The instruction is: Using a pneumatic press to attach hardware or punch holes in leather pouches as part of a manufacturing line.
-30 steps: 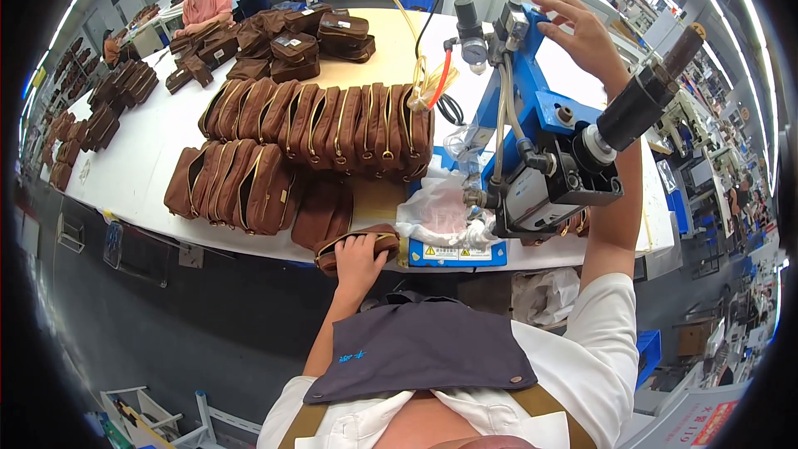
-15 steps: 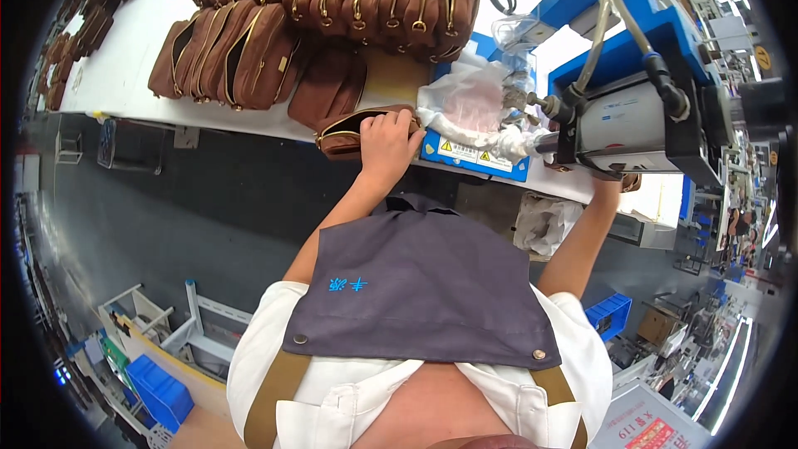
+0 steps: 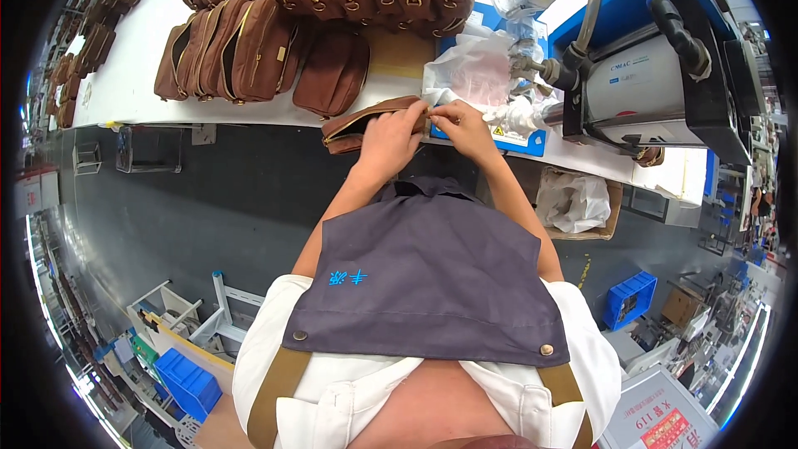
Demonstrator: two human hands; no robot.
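Note:
A brown zip pouch (image 3: 366, 122) lies at the near edge of the white table (image 3: 133, 75). My left hand (image 3: 391, 140) grips its right end. My right hand (image 3: 461, 126) pinches the zip end of the same pouch beside the left hand. Just right of both hands stands a blue press machine (image 3: 640, 75) with a grey cylinder and hoses.
Rows of brown pouches (image 3: 249, 41) stand upright on the table behind the held one. A clear plastic bag (image 3: 474, 71) lies by the machine. A cardboard box with a plastic liner (image 3: 578, 204) sits under the table. Blue crates (image 3: 187, 382) are on the floor.
My right hand came down from the machine's top to the pouch. The view has tilted down toward my apron, and both hands are now together on the pouch.

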